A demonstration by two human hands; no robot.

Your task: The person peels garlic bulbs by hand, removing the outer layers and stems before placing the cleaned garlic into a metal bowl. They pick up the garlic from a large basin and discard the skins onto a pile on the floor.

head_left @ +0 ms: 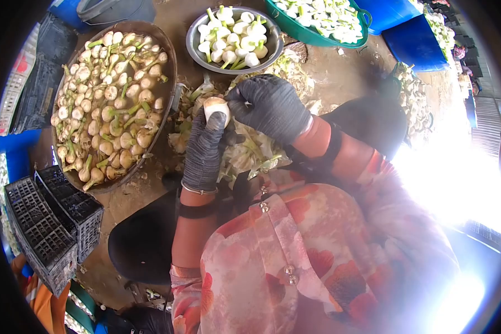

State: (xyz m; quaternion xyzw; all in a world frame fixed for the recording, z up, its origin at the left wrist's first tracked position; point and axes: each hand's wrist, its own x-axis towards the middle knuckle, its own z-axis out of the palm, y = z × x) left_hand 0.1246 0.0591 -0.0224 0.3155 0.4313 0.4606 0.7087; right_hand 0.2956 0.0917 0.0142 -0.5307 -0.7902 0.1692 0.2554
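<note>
My left hand (204,153), in a dark grey glove, is closed around a garlic bulb (215,106) with its pale, brownish side up. Just to the right, my gloved right hand (271,107) has its fingers curled together beside the bulb; what they pinch, if anything, is hidden. Beneath both hands lies a heap of peeled garlic skins and leaves (253,153). Beyond them stands a metal bowl (192,42) full of white, trimmed bulbs with short green stems. To the left, a wide round tub (170,61) holds many unpeeled bulbs in brownish water.
A green basin (312,39) of white bulbs sits at the back, near a blue container (412,44). Black plastic crates (42,222) stand at lower left, a grey bucket (108,11) at upper left. More bulbs (412,106) are piled at right. Strong glare covers the right side.
</note>
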